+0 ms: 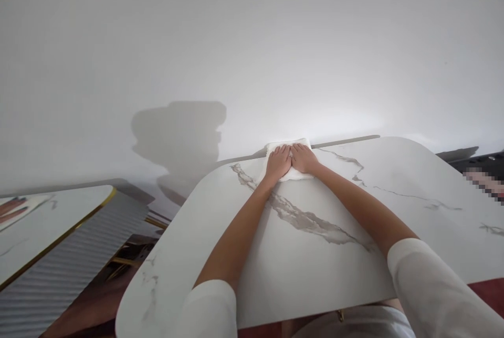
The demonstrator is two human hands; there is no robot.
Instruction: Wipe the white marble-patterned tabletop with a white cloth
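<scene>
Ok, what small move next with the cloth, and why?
I'd probably slide the cloth toward the near side: the left hand and right hand lie on it at the far edge of the table, most of which lies nearer the camera.

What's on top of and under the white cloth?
On top of the white cloth are the left hand and right hand. It lies on the marbled tabletop; the patch directly beneath is covered and can't be seen.
</scene>
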